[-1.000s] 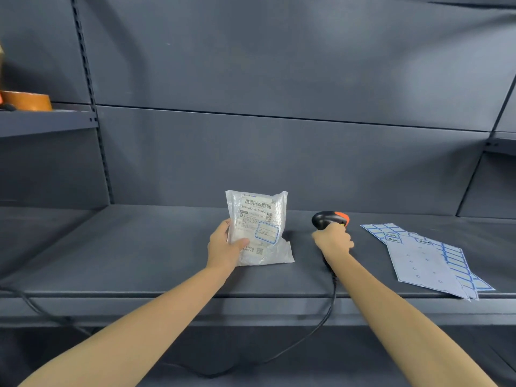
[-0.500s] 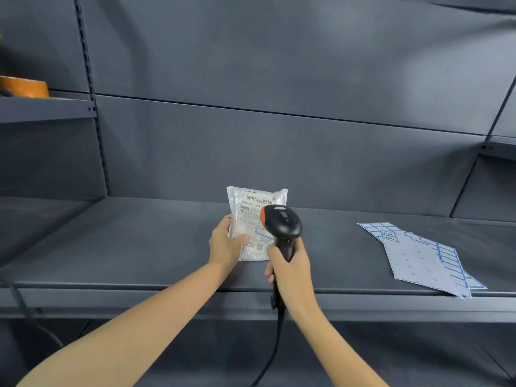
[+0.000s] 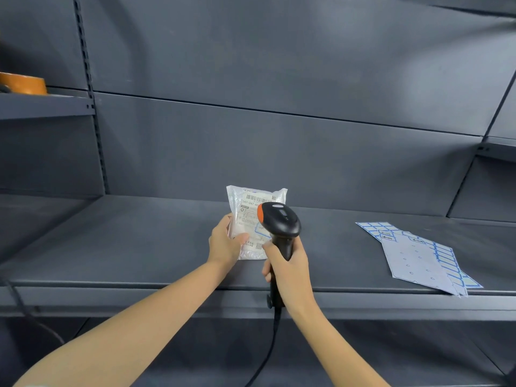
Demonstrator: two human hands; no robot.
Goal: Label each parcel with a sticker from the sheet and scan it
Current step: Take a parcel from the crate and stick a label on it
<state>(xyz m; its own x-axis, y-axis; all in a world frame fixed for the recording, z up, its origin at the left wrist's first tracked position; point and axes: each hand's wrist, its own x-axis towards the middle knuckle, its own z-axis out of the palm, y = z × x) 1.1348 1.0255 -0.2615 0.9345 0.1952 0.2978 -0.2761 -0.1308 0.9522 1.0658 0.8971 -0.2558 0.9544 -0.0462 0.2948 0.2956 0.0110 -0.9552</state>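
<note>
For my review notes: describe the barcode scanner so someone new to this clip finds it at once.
Start at the wide dark grey shelf across the middle of the view. Near its front edge, the right hand grips a black handheld scanner upright, in front of the white parcel the left hand holds. Its orange tip and trailing black cable set it apart.

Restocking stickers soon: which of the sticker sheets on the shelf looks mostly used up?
The top sheet, nearest the scanner: mostly bare backing, blue stickers only along its right edge. The sheet beneath shows blue stickers where it pokes out.
</note>
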